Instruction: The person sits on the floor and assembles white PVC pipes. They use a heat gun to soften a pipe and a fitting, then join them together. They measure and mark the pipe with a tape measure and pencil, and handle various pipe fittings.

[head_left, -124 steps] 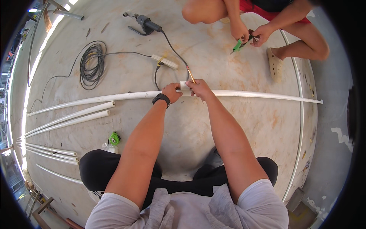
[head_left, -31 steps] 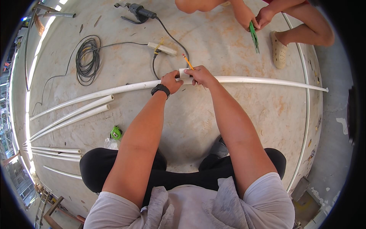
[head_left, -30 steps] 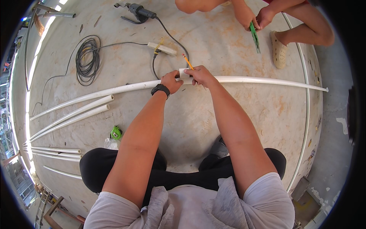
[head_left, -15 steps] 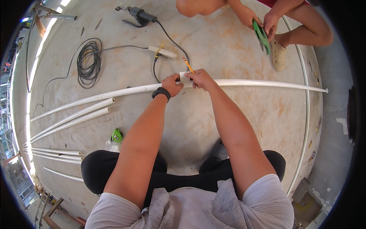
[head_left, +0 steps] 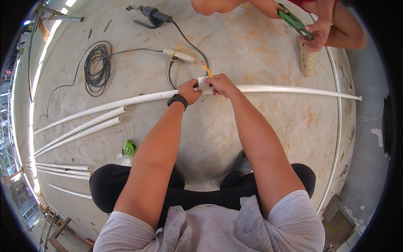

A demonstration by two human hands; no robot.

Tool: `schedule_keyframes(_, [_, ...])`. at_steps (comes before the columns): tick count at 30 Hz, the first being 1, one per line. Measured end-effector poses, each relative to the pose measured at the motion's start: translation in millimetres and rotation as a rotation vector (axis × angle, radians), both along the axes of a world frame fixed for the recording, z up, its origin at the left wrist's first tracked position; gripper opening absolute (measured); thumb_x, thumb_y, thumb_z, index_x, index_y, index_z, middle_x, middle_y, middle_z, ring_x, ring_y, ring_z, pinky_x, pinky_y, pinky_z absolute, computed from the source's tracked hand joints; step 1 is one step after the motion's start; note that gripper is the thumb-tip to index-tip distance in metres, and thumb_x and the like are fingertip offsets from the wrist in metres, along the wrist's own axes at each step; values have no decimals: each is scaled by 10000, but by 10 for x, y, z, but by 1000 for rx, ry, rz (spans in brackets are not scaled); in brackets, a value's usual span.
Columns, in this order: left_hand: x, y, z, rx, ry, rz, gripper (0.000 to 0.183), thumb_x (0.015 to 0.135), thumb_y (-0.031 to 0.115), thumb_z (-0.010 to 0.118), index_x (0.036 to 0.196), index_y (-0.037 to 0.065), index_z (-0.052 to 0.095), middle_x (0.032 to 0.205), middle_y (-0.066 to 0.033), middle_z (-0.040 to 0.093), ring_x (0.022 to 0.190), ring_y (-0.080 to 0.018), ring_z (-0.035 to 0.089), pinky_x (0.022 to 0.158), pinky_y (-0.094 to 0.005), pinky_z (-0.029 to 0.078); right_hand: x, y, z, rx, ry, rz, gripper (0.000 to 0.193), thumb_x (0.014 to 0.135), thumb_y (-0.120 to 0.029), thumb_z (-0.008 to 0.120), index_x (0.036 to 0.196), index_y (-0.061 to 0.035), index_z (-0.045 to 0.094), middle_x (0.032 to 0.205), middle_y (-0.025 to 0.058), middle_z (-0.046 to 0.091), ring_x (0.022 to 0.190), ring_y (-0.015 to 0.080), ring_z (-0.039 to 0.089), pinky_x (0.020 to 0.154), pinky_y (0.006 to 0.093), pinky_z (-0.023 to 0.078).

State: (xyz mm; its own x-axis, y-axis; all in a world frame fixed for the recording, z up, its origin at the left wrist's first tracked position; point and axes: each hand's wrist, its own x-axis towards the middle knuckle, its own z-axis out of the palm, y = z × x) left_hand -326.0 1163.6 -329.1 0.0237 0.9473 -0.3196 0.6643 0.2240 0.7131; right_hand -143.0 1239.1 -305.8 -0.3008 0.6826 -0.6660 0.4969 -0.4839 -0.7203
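Observation:
A long white plastic pipe (head_left: 285, 88) lies across the floor in front of me. My left hand (head_left: 190, 91) is closed round it, with a black watch on the wrist. Just to the right, a short white band-like piece (head_left: 202, 82) sits at the pipe; whether it is paper or plastic I cannot tell. My right hand (head_left: 222, 86) presses its thumb on that piece. A yellow pencil (head_left: 207, 69) sticks up from the same hand, eraser end raised and point hidden near the fingers.
Beyond my hands lie a power strip (head_left: 179, 56), a coiled black cable (head_left: 96, 63) and a corded power tool (head_left: 153, 17). More white pipes (head_left: 96, 126) rest at left, near a green tape measure (head_left: 129, 148). Another person's hand (head_left: 317, 35) holds a green-handled tool (head_left: 294, 23) at far right.
My hands stay nearly still at the pipe. The other person has lifted and turned the green-handled tool, now with a hand at each end.

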Motion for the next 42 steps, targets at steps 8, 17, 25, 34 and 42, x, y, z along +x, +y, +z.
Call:
schedule_keyframes(8, [0,3,-5,11,-7,1,434,811,225,769,1179,26,654,1091,-155,728,972,-304,706,888,-396,540,-2,6,8,-7,-10,2,461,869,-422,723,919,37,723,581,115,624,426,145,500,426,300,355])
schedule_keyframes(17, [-9,10,5,4,5,-8,434,808,251,770,1160,24,653,1064,-164,726,953,-311,703,869,-406,541,-11,3,80,-17,-2,5,460,877,-409,744,892,49,704,671,90,624,456,139,541,407,288,353])
schedule_keyframes(25, [0,-2,60,16,5,23,415,790,259,781,1072,-1,623,1026,-194,707,961,-356,682,857,-428,528,-60,24,155,-16,-58,100,441,899,-409,740,931,30,719,726,74,642,477,132,577,399,275,354])
schedule_keyframes(34, [-8,-11,16,80,20,26,424,767,260,795,1039,-8,610,1013,-216,683,935,-366,670,828,-437,524,-64,44,121,-23,-67,130,445,912,-421,730,945,23,727,726,67,650,475,125,571,403,275,365])
schedule_keyframes(42, [9,-8,46,67,33,33,401,772,268,787,1006,2,600,903,-191,692,829,-335,686,773,-422,532,-58,42,151,-24,-86,133,448,911,-425,723,938,22,728,702,67,650,475,121,568,408,274,362])
